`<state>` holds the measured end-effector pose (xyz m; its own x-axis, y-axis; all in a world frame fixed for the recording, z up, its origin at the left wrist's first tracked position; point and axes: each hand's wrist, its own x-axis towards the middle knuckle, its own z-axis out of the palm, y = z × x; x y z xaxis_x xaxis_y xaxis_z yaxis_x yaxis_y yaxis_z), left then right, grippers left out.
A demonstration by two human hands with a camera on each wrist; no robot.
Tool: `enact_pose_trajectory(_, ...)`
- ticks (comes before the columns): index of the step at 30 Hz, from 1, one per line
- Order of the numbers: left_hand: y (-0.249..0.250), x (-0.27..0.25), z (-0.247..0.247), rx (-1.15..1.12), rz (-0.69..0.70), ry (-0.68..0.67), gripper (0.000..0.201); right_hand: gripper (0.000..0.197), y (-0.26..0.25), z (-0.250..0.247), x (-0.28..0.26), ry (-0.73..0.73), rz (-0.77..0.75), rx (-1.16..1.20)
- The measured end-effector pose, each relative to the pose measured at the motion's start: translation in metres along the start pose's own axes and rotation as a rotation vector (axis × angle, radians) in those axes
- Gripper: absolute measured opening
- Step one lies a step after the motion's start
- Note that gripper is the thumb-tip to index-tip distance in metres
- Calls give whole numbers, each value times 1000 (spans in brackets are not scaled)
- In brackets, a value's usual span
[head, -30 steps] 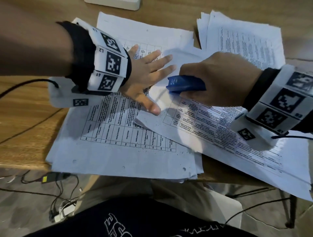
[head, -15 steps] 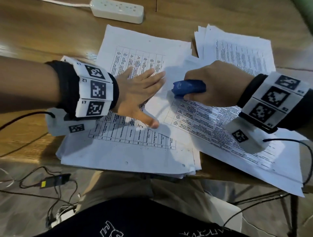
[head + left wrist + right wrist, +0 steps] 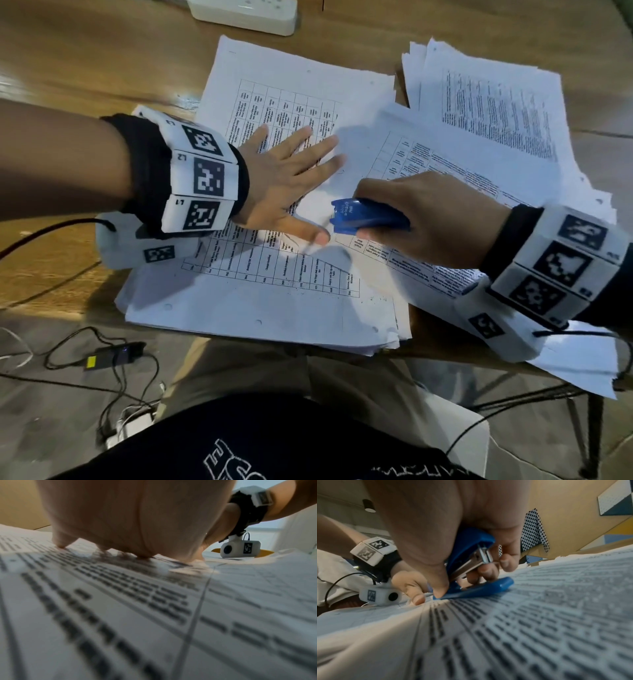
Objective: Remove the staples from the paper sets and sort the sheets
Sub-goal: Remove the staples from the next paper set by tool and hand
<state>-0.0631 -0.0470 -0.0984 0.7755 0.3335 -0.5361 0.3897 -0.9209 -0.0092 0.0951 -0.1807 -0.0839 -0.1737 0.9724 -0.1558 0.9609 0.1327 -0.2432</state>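
Note:
My right hand [image 3: 428, 212] grips a small blue stapler [image 3: 363, 216], its rear end down on the corner of a printed paper set [image 3: 479, 192] that lies slanted across the table. In the right wrist view the stapler [image 3: 471, 561] is hinged open, its blue base flat on the page. My left hand [image 3: 291, 178] lies flat with fingers spread, pressing on that corner and on the table-printed stack [image 3: 260, 294] beneath; its thumb almost touches the stapler's end. In the left wrist view the fingertips [image 3: 60, 545] press the sheet. No staple is visible.
A third paper stack [image 3: 493, 99] lies at the back right. A white power strip [image 3: 243, 13] sits at the far edge of the wooden table [image 3: 68, 61]. Stacks overhang the near edge. Cables and a power adapter [image 3: 113, 353] lie on the floor below.
My right hand with the stapler has moved left and nearer to me, down to the sheet corner beside my left thumb. The left hand stays flat on the papers.

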Motion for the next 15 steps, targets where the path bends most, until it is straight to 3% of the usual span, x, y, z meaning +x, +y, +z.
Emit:
enact_pose_trajectory(11, -1, 6, 2, 11, -14, -9, 118, 32, 4, -9, 10, -49, -69, -81)
enact_pose_trajectory(15, 3, 9, 12, -14, -17, 87, 121, 26, 3, -11, 17, -92, -81, -145)
